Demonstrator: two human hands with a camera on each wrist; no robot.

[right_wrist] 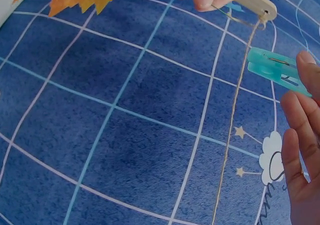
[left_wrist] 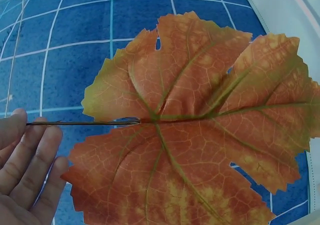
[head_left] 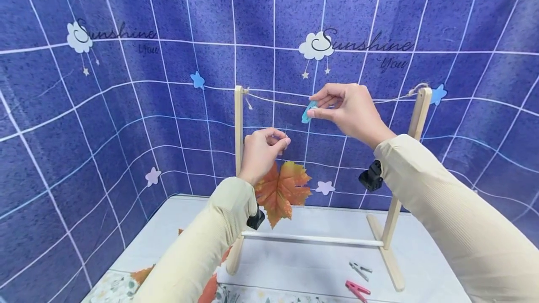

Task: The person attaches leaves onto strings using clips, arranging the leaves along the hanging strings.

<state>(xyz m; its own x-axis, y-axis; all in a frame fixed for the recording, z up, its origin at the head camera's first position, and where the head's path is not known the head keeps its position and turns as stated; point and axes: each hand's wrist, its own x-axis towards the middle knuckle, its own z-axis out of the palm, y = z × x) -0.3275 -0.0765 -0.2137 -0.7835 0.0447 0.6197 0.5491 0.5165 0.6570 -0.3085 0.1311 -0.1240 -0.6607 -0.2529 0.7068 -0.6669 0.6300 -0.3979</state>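
Observation:
In the head view my left hand [head_left: 264, 151] pinches the thin stem of an orange and yellow artificial maple leaf [head_left: 283, 191], which hangs below the fingers. The left wrist view shows the dark stem [left_wrist: 85, 122] between thumb and fingers, with the leaf [left_wrist: 200, 115] spread out beyond. My right hand [head_left: 347, 106], higher and to the right, pinches a teal clothespin [head_left: 309, 112] between thumb and fingers. In the right wrist view the clothespin [right_wrist: 275, 67] is close to the twine [right_wrist: 232, 120]; whether they touch I cannot tell.
The twine sags between two wooden posts [head_left: 238, 130] of a stand joined low down by a white rod [head_left: 311, 238]. A pink clothespin [head_left: 357, 290] and grey clips [head_left: 360, 269] lie on the white table [head_left: 294, 265]. More leaves [head_left: 209, 289] lie partly behind my left sleeve.

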